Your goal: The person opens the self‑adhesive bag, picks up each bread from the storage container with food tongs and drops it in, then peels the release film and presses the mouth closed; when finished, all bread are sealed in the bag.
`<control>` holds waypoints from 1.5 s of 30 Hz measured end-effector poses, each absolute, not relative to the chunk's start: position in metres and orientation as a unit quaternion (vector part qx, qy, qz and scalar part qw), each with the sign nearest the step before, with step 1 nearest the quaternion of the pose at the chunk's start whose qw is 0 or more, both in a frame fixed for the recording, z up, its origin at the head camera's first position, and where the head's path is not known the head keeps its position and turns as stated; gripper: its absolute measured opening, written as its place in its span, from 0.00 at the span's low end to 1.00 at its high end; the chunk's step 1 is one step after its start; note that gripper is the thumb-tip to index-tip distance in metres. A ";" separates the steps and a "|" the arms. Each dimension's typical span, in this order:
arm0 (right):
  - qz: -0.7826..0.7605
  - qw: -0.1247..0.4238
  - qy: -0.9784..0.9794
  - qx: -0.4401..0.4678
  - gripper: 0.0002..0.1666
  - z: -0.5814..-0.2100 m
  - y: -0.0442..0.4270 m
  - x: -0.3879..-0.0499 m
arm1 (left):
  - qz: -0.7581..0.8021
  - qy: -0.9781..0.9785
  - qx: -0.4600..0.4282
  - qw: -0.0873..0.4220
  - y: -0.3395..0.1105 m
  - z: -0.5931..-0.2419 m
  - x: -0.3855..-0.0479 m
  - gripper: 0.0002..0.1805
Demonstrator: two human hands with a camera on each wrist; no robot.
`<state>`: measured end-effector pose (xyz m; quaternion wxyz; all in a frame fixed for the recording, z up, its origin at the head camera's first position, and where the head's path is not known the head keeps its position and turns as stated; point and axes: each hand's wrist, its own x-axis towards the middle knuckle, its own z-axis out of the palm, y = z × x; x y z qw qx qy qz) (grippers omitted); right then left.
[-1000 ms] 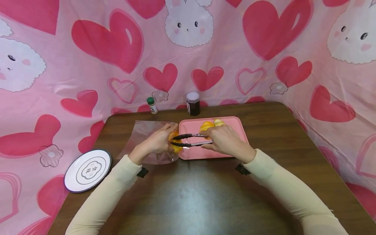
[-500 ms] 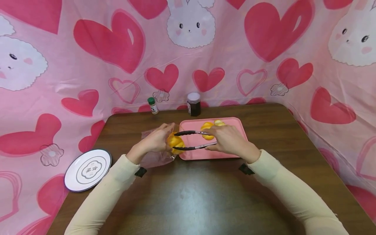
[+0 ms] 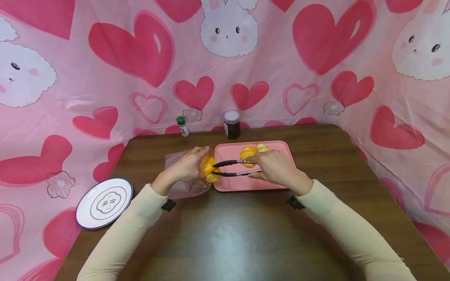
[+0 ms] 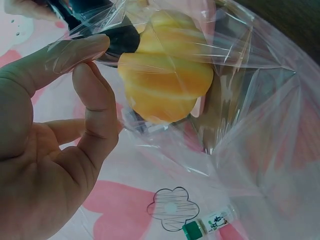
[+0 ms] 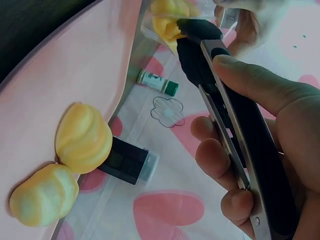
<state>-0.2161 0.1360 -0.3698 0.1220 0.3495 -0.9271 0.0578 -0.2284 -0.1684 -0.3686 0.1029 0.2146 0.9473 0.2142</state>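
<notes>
My left hand [image 3: 188, 166] pinches the edge of a clear plastic bag [image 4: 260, 150] between thumb and finger. Inside the bag's mouth is a yellow-orange bread roll [image 3: 209, 170], seen through the film in the left wrist view. My right hand [image 3: 275, 171] grips metal tongs [image 5: 240, 135] with black tips, which reach left to the roll; the tips are close together at its right side. Two more rolls, one orange-yellow [image 5: 84, 137] and one paler [image 5: 45, 195], lie side by side on the pink tray [image 3: 230, 185].
At the table's back stand a green-capped shaker [image 3: 183, 127] and a dark jar with a pale lid [image 3: 231, 125]. A white plate with a dark rim [image 3: 104, 203] lies at the left edge. The heart-patterned cloth hangs behind the table.
The tong tips spread apart around the roll, then came closer together at its right side. The bag has been drawn in around the left hand, and the roll shows more fully.
</notes>
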 end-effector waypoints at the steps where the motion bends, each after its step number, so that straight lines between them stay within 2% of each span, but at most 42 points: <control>1: 0.059 0.124 -0.926 0.351 0.30 -0.369 0.135 -0.216 | 0.214 0.947 0.216 0.101 -0.168 -0.369 -0.228 0.59; 17: 0.065 0.134 -0.928 0.340 0.28 -0.368 0.117 -0.212 | 0.187 0.954 0.219 0.084 -0.163 -0.370 -0.232 0.60; 26: 0.052 0.170 -0.911 0.371 0.28 -0.371 0.116 -0.212 | 0.198 0.950 0.219 0.096 -0.165 -0.370 -0.231 0.60; 37: 0.097 0.111 -0.942 0.300 0.28 -0.373 0.112 -0.212 | 0.186 0.959 0.202 0.068 -0.165 -0.369 -0.229 0.59; 45: 0.078 0.138 -0.932 0.327 0.27 -0.372 0.110 -0.213 | 0.223 0.949 0.212 0.070 -0.164 -0.371 -0.228 0.58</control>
